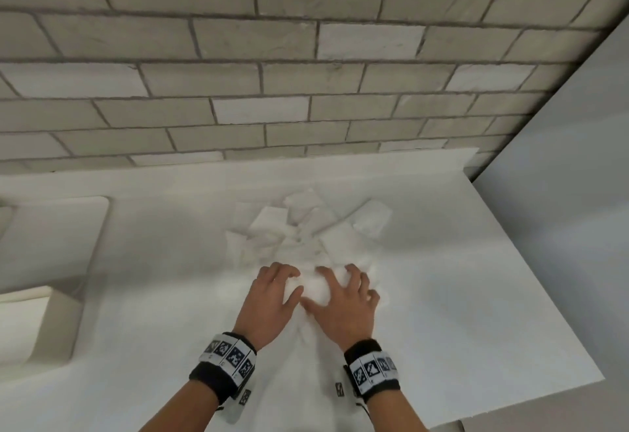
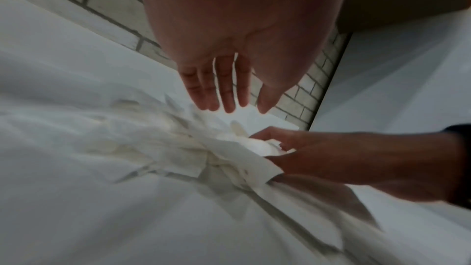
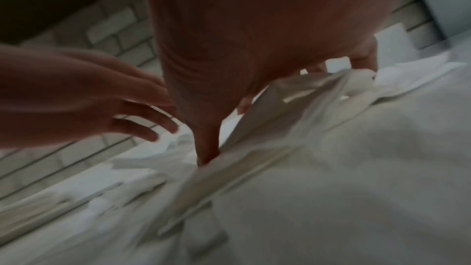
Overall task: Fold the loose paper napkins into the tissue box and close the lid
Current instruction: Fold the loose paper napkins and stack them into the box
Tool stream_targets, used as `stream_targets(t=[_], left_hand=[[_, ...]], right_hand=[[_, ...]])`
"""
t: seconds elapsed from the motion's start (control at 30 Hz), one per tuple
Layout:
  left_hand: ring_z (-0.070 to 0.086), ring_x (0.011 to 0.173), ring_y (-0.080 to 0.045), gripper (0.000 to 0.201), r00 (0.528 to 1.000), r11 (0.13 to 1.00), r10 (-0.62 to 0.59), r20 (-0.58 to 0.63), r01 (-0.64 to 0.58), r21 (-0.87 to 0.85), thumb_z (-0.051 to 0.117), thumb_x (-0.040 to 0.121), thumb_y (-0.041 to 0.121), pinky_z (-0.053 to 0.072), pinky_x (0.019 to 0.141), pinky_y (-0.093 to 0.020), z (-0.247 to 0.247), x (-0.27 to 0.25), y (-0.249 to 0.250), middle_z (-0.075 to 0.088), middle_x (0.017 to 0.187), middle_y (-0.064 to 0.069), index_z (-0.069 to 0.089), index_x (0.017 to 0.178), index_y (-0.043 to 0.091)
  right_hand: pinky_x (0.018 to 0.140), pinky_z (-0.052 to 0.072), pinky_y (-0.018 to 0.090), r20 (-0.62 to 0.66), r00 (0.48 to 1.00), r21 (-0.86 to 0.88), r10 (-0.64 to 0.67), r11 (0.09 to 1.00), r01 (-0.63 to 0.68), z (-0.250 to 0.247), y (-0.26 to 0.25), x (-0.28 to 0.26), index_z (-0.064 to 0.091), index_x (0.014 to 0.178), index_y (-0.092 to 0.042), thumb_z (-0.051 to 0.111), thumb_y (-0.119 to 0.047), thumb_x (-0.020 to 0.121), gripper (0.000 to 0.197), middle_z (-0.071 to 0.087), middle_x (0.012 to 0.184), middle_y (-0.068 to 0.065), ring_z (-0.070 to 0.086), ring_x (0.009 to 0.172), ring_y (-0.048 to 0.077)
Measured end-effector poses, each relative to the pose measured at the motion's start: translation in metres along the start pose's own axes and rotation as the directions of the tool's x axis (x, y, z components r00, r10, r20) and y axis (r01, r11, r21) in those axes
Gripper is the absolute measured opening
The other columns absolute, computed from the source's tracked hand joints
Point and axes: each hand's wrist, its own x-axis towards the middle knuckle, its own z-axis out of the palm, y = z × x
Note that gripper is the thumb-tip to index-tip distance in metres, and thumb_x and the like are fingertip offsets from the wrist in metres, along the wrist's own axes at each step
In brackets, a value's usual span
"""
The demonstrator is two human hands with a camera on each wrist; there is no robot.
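Note:
A loose pile of white paper napkins (image 1: 306, 227) lies on the white counter (image 1: 476, 295) near the brick wall. Both hands are at the pile's near edge. My right hand (image 1: 335, 283) has its fingers curled into a bunch of napkins (image 3: 313, 96), with the thumb under the bunch, which is lifted a little. My left hand (image 1: 289, 282) is beside it on the left; in the left wrist view its fingers (image 2: 226, 96) are straight and just above the napkins (image 2: 158, 144). No tissue box shows in any view.
A sunken white sink (image 1: 51, 261) lies at the left of the counter. The grey brick wall (image 1: 306, 74) runs along the back. The counter ends at a right edge (image 1: 544, 278) beside a plain grey wall (image 1: 578, 193).

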Motion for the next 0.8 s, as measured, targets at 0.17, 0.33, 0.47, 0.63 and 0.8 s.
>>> stream_targets(t=[0.17, 0.33, 0.47, 0.63, 0.8], left_hand=[[0.042, 0.133, -0.023, 0.067, 0.968, 0.956, -0.214, 0.134, 0.179, 0.234, 0.065, 0.097, 0.056, 0.041, 0.107, -0.037, 0.022, -0.001, -0.015, 0.043, 0.145, 0.002, 0.044, 0.152, 0.024], [0.045, 0.131, -0.017, 0.058, 0.964, 0.956, -0.232, 0.130, 0.201, 0.214, 0.072, 0.094, 0.049, 0.035, 0.104, -0.038, 0.017, 0.011, -0.009, 0.051, 0.136, 0.010, 0.049, 0.145, 0.032], [0.056, 0.106, -0.017, 0.031, 0.977, 0.985, -0.173, 0.128, 0.171, 0.028, 0.075, 0.093, 0.046, 0.045, 0.092, -0.038, 0.016, 0.023, -0.001, 0.060, 0.108, 0.007, 0.066, 0.117, 0.028], [0.069, 0.084, -0.003, 0.018, 0.978, 0.935, -0.199, -0.053, 0.174, -0.310, 0.070, 0.100, 0.041, 0.050, 0.073, -0.016, -0.019, 0.029, 0.002, 0.073, 0.088, 0.014, 0.068, 0.095, 0.025], [0.072, 0.092, 0.007, 0.011, 0.898, 0.764, -0.426, -0.113, 0.290, -0.577, 0.070, 0.102, 0.033, 0.056, 0.085, -0.021, -0.049, 0.016, -0.006, 0.077, 0.097, 0.028, 0.063, 0.110, 0.036]], right_hand=[[0.114, 0.040, 0.050, 0.297, 0.952, 0.061, -0.071, 0.997, 0.056, -0.024, 0.004, -0.016, 0.029, 0.151, -0.057, 0.061, -0.083, 0.083, 0.079, 0.027, 0.158, -0.003, 0.033, 0.147, 0.027], [0.089, 0.057, 0.040, 0.032, 0.997, 0.334, 0.072, 0.939, -0.078, -0.058, 0.019, 0.054, 0.062, 0.116, -0.032, 0.064, -0.062, 0.097, 0.036, 0.071, 0.114, -0.006, 0.070, 0.110, 0.024], [0.104, 0.049, 0.048, 0.140, 0.983, 0.222, 0.117, 0.964, -0.147, -0.048, 0.007, 0.107, 0.057, 0.134, -0.021, 0.064, -0.065, 0.093, 0.061, 0.060, 0.130, 0.003, 0.057, 0.126, 0.034], [0.088, 0.057, 0.042, 0.091, 0.987, 0.329, 0.129, 0.932, -0.152, -0.049, 0.004, 0.134, 0.060, 0.101, -0.022, 0.073, -0.038, 0.098, 0.021, 0.068, 0.100, 0.001, 0.068, 0.099, 0.029], [0.079, 0.050, 0.040, 0.104, 0.983, 0.319, 0.151, 0.931, -0.177, -0.057, 0.006, 0.138, 0.056, 0.093, -0.022, 0.076, -0.044, 0.097, 0.031, 0.061, 0.101, 0.005, 0.062, 0.091, 0.030]])
